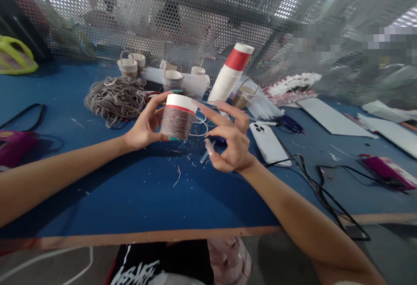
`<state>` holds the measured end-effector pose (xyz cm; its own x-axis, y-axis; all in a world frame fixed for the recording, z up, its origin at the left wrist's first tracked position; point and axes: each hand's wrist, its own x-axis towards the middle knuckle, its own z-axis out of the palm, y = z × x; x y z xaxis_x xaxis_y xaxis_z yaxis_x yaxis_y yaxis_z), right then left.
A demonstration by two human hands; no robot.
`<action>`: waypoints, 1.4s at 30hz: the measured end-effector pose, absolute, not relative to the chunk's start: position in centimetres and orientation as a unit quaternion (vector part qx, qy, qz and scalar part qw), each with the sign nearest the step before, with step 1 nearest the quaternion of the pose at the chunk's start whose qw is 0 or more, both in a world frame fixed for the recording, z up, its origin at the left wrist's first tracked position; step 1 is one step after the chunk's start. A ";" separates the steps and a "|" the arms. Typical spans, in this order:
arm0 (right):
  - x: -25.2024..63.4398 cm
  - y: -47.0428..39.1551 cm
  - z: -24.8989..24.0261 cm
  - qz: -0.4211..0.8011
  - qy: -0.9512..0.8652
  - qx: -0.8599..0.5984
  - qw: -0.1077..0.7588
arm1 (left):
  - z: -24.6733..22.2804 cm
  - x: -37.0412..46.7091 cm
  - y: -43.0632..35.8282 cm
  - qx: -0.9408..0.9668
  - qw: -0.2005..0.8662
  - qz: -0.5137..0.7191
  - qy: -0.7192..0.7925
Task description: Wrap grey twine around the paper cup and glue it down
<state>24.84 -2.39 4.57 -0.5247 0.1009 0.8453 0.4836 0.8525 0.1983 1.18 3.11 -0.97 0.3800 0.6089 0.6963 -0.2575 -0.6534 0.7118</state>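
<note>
A paper cup [178, 120], wrapped in grey-brown cord below a red line and a white band, lies between the fingers and thumb of my left hand [147, 124]. My right hand [230, 139] is just to the right of the cup, its fingers bent and partly spread, the index fingertip near the white band. Whether a thin strand runs between these fingers is too blurred to tell. A heap of grey cord [115, 98] sits behind my left hand. Behind my right hand leans a stack of paper cups [230, 72].
A white phone [269, 144] and black cables [325, 193] are on the right of the blue table [130, 207]. Small cord-covered baskets [128, 66] stand at the back by a perforated metal screen [195, 15]. Purple devices [389, 171] lie at both sides.
</note>
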 end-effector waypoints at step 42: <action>23.6 -2.3 2.9 0.057 -0.879 -0.217 0.421 | -0.5 1.2 2.3 0.759 0.410 0.487 0.135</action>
<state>23.62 -2.25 2.90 -0.5512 0.4296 0.7153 0.3339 0.8992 -0.2827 1.21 2.25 -0.47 0.4884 0.6044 0.6294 -0.1947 -0.6276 0.7538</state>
